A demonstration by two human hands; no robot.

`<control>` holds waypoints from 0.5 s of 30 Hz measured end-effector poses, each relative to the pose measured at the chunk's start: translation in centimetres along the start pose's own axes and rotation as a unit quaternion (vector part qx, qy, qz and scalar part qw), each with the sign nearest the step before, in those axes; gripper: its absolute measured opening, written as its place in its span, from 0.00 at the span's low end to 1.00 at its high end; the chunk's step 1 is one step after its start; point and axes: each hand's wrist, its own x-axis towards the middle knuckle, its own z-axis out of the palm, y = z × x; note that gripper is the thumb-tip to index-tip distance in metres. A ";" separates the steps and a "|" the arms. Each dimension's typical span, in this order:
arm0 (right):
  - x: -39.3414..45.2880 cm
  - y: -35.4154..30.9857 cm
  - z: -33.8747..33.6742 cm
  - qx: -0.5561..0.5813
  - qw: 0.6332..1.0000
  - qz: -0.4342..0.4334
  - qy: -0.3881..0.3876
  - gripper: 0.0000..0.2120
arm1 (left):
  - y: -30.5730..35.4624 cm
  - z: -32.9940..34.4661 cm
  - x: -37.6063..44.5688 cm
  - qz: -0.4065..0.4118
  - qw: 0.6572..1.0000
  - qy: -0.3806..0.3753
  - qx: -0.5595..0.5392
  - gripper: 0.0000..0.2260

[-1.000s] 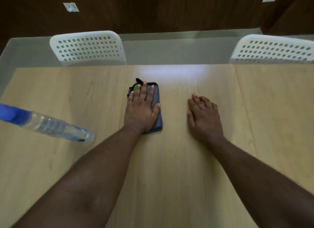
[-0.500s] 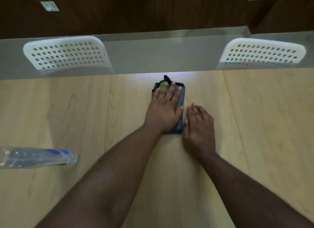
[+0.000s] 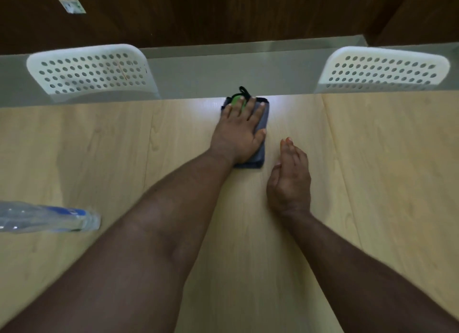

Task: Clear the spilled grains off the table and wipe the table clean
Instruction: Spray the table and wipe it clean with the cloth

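— What lies along the left edge of the table [image 3: 74,158]?

— A clear plastic bottle [image 3: 49,219] with a blue label, on its side (blurred, partly cut off by the picture's edge). Beyond the far edge, toward the left corner, stands a white perforated chair [image 3: 92,72].

— And the cloth?

— The folded grey-blue cloth [image 3: 263,134] lies at the middle of the far edge, its black loop and a green patch at the far end. The left hand [image 3: 238,136] lies flat on top of it, fingers straight and spread, pressing it down; only the cloth's right strip and far end show past the hand.

— The right hand?

— The right hand [image 3: 290,178] is just beside the cloth's near right corner, tilted on its edge, fingers straight and together, holding nothing. A second white chair [image 3: 382,69] stands beyond the far right.

— Any grains?

— I cannot tell.
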 end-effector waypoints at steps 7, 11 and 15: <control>-1.7 0.6 -2.9 0.069 0.997 0.039 0.003 0.25 | 2.6 2.0 -13.0 0.065 0.998 0.003 -0.026 0.31; -8.4 2.6 -6.2 -0.006 0.990 -0.045 -0.132 0.28 | 0.0 2.0 -18.8 -0.071 0.997 0.006 -0.031 0.32; -13.4 3.8 -7.3 -0.079 0.978 -0.105 -0.160 0.30 | 1.7 1.6 -17.2 -0.132 0.991 0.006 -0.021 0.33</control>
